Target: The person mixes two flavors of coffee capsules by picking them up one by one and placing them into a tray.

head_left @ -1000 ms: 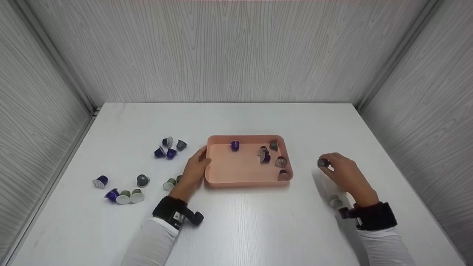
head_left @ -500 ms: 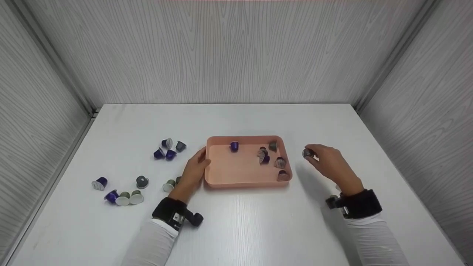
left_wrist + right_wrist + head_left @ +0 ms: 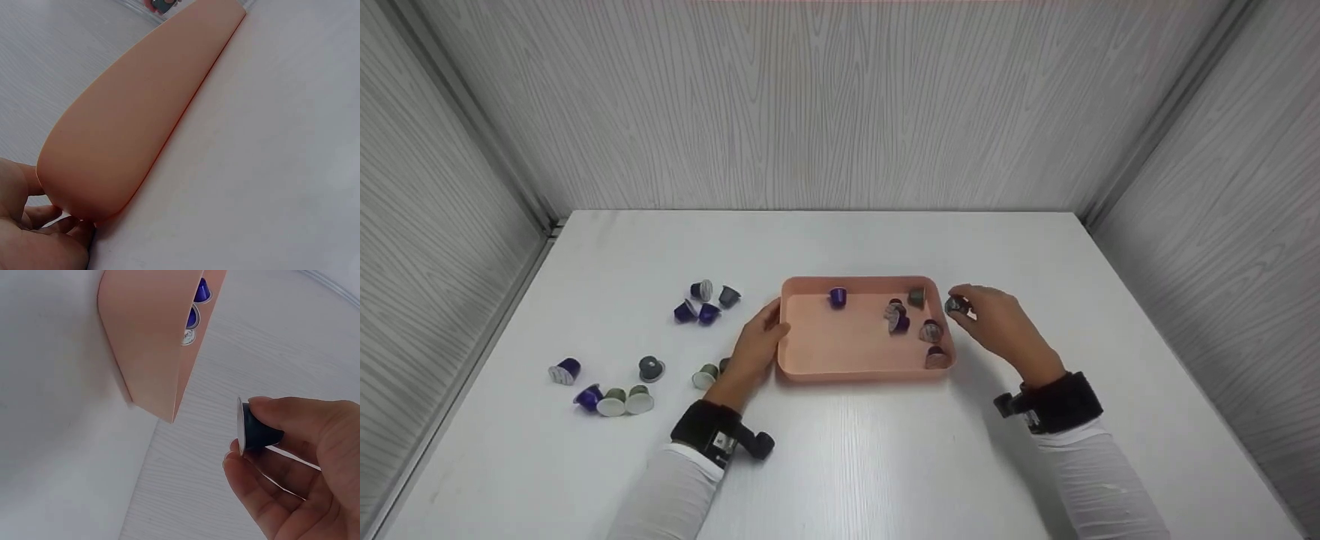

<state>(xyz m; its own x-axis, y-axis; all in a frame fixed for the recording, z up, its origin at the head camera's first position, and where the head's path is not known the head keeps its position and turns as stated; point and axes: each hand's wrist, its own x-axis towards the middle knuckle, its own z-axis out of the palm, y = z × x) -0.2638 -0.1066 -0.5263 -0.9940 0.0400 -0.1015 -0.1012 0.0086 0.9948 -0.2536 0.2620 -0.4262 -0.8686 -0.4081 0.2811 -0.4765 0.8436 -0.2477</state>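
My left hand (image 3: 754,341) grips the left rim of a pink tray (image 3: 832,345), thumb over the edge. The left wrist view shows that tray's long outer wall (image 3: 124,112), with the fingers at its corner. My right hand (image 3: 997,322) pinches a dark green coffee capsule (image 3: 260,430) between thumb and fingers, just outside the tray's right rim. Its pale foil lid faces the tray in the right wrist view. Inside the tray lie a purple capsule (image 3: 838,298), a dark green capsule (image 3: 916,297) and several others along the right side.
Left of the tray, a back cluster has purple capsules (image 3: 709,313) and a grey one (image 3: 729,296). Nearer the front left lie green capsules (image 3: 640,400), purple ones and a grey capsule (image 3: 651,368). A green capsule (image 3: 705,376) sits beside my left wrist. Grey panels enclose the white table.
My right hand has moved left, from the table's right side to the tray's right rim, carrying the dark green capsule. The left hand and tray have stayed in place.
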